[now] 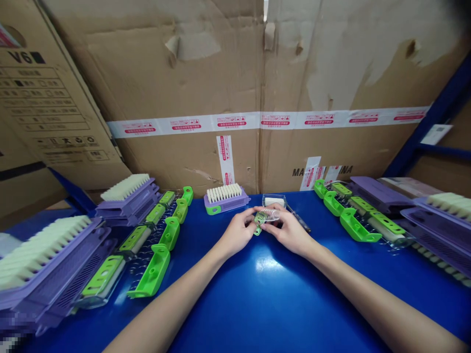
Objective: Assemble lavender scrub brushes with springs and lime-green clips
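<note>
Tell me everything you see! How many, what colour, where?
Cardboard: several pieces, brown, back and sides
Tape: several strips, white and red, on cardboard
Post: one, blue, back right
Table: one, blue, beneath
Brush: one, purple, white and green, back middle
Bristled stacks: at least three, purple and white, both sides
Shells: seven, green, four left, three right
Green-topped blocks: about seven, green and pale, beside shells
Springs: too blurred to count, silvery, along left shells
Case: one, clear with white inside, centre back
Thin object: one, dark, right of the case
Held coil: one, silvery, centre
Small piece: one, green, at the coil
Left hand: one, bare, centre
Right hand: one, bare, centre
</note>
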